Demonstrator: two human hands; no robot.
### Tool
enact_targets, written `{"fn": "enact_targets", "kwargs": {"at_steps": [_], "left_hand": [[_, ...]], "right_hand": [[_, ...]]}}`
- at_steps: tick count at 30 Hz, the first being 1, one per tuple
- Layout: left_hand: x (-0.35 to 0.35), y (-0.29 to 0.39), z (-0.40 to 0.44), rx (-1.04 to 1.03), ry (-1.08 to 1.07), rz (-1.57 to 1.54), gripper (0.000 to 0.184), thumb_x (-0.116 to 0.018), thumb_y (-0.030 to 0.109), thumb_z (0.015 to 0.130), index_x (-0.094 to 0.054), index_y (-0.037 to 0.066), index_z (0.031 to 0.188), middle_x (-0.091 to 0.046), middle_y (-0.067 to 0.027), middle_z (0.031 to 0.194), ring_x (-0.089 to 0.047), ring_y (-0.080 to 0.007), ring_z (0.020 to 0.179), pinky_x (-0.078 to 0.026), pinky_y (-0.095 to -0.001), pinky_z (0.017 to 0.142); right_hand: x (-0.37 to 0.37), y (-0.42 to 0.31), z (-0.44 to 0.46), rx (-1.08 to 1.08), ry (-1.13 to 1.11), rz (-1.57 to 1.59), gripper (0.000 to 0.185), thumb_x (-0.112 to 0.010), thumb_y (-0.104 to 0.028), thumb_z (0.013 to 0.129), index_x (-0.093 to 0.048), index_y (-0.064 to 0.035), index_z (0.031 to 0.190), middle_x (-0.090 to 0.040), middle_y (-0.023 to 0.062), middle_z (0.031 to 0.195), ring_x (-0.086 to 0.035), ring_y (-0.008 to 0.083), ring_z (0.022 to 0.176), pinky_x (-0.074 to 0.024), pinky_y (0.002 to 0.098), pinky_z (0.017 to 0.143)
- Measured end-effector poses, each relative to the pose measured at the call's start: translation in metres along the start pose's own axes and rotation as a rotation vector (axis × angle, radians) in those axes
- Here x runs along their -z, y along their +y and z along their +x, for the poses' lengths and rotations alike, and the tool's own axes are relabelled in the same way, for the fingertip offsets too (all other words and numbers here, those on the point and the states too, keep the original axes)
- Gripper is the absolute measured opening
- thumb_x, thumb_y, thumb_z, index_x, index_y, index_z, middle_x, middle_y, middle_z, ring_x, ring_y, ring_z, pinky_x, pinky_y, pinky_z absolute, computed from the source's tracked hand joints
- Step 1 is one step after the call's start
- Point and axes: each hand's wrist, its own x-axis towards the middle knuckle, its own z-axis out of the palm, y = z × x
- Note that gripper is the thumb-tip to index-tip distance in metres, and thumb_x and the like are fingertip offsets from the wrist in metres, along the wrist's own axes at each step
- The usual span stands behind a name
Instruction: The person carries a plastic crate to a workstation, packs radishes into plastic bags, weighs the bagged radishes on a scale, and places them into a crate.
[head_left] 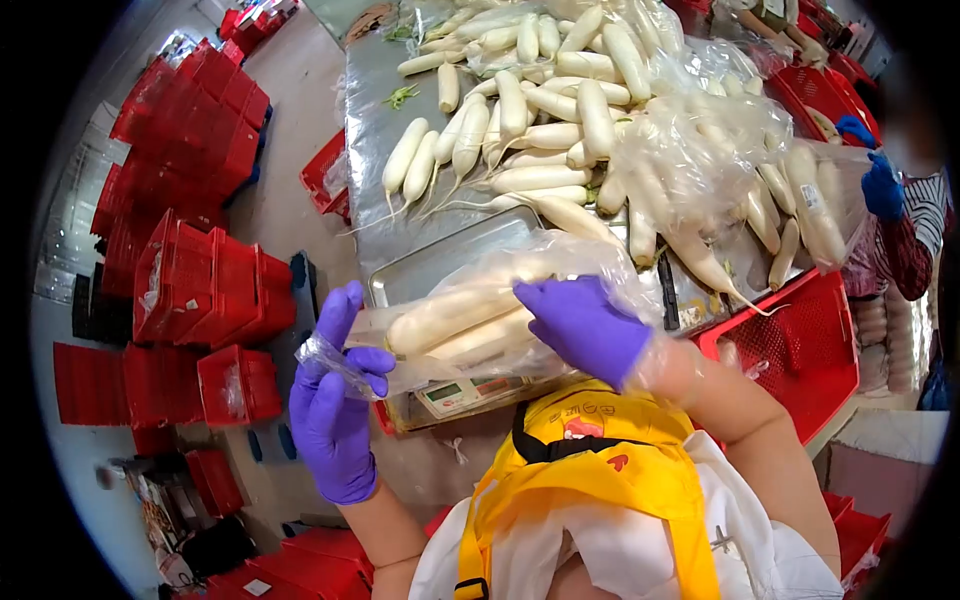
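A clear plastic bag (628,262) holding several long white radishes (450,318) lies over the scale (447,397), at the near edge of the metal table. My left hand (335,425), in a purple glove, has its fingers curled round the bag's gathered end, left of the radishes. My right hand (590,325), also gloved in purple, grips the bag from above at its right part, fingers bent over the plastic. A shallow metal tray (400,275) shows partly behind the bag.
Loose white radishes (545,135) heap across the metal table (375,160); filled plastic bags (690,160) lie to the right. A red crate (800,350) stands right of me, and stacked red crates (200,280) at left. At far right is another person's blue-gloved hand (882,185).
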Motion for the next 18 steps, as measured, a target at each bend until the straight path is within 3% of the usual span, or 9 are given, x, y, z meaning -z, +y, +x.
{"fn": "enact_targets", "kwargs": {"at_steps": [3,6,7,8,10,13,15,16,18], "left_hand": [[0.000,0.006,0.002,0.013,0.012,0.027,0.064,-0.054,0.021,0.091,-0.033,-0.011,0.142,-0.033,-0.0296,0.148,-0.064,-0.0178,0.089,-0.050,-0.0243,0.071],[0.003,0.007,-0.002,0.044,0.031,0.066,0.071,-0.055,0.024,0.088,-0.028,-0.010,0.144,-0.033,-0.0279,0.149,-0.062,-0.0136,0.088,-0.049,-0.0227,0.074],[0.005,0.006,-0.003,0.017,0.014,0.045,0.063,-0.056,0.022,0.089,-0.036,-0.010,0.140,-0.034,-0.0289,0.148,-0.064,-0.0177,0.090,-0.051,-0.0253,0.074],[0.007,0.005,-0.004,-0.015,0.000,0.023,0.055,-0.057,0.019,0.090,-0.044,-0.009,0.136,-0.035,-0.0299,0.147,-0.065,-0.0218,0.093,-0.052,-0.0279,0.074],[0.013,0.007,-0.002,-0.008,-0.041,0.010,0.053,-0.058,0.018,0.088,-0.047,-0.008,0.133,-0.036,-0.0282,0.147,-0.065,-0.0218,0.096,-0.051,-0.0292,0.077],[0.008,0.014,0.013,0.035,-0.108,0.128,0.061,-0.059,0.019,0.083,-0.044,-0.008,0.136,-0.039,-0.0231,0.147,-0.063,-0.0191,0.098,-0.049,-0.0302,0.084],[0.006,0.015,0.028,-0.001,-0.159,0.241,0.062,-0.058,0.013,0.080,-0.045,-0.006,0.137,-0.046,-0.0165,0.143,-0.061,-0.0181,0.106,-0.046,-0.0318,0.093],[0.004,0.018,0.033,-0.023,-0.162,0.246,0.062,-0.058,0.013,0.080,-0.045,-0.006,0.137,-0.046,-0.0165,0.143,-0.061,-0.0181,0.106,-0.046,-0.0318,0.093],[-0.001,0.027,0.042,-0.057,-0.178,0.366,0.055,-0.053,0.003,0.081,-0.049,-0.005,0.135,-0.052,-0.0140,0.139,-0.060,-0.0205,0.113,-0.044,-0.0334,0.099]], "right_hand": [[0.049,-0.035,-0.024,0.153,0.474,-0.621,0.082,-0.073,-0.020,0.072,-0.037,-0.0111,0.146,-0.038,0.0113,0.150,-0.037,0.0298,0.136,-0.0338,0.0411,0.105],[0.050,0.015,-0.032,-0.221,0.584,-0.436,0.106,-0.082,-0.018,0.063,-0.023,-0.0083,0.150,-0.027,0.0173,0.154,-0.030,0.0382,0.138,-0.0269,0.0453,0.111],[0.042,0.043,-0.044,-0.246,0.568,-0.435,0.096,-0.082,-0.017,0.065,-0.032,-0.0055,0.146,-0.031,0.0195,0.151,-0.036,0.0380,0.134,-0.0317,0.0452,0.109],[0.042,0.049,-0.048,-0.183,0.590,-0.328,0.064,-0.076,-0.018,0.075,-0.051,0.0009,0.131,-0.051,0.0227,0.134,-0.052,0.0341,0.121,-0.0383,0.0434,0.102],[0.039,0.044,-0.058,-0.404,0.443,0.468,0.034,-0.069,-0.016,0.081,-0.064,0.0010,0.110,-0.065,0.0179,0.112,-0.062,0.0264,0.104,-0.0453,0.0364,0.094],[0.079,-0.016,-0.029,-0.137,0.135,0.772,0.024,-0.058,-0.018,0.093,-0.066,0.0005,0.107,-0.070,0.0061,0.104,-0.060,0.0127,0.103,-0.0451,0.0304,0.094],[0.070,-0.025,0.005,0.204,0.191,0.662,0.030,-0.053,-0.025,0.096,-0.068,0.0013,0.098,-0.068,0.0065,0.096,-0.062,0.0151,0.096,-0.0466,0.0303,0.090],[0.078,-0.046,0.022,0.099,0.145,0.850,0.030,-0.051,-0.024,0.097,-0.068,0.0010,0.100,-0.067,0.0079,0.094,-0.062,0.0164,0.096,-0.0471,0.0308,0.089],[0.094,-0.071,0.049,0.421,0.221,0.985,0.028,-0.050,-0.018,0.093,-0.070,0.0001,0.097,-0.069,0.0078,0.095,-0.062,0.0141,0.092,-0.0474,0.0305,0.089]]}}
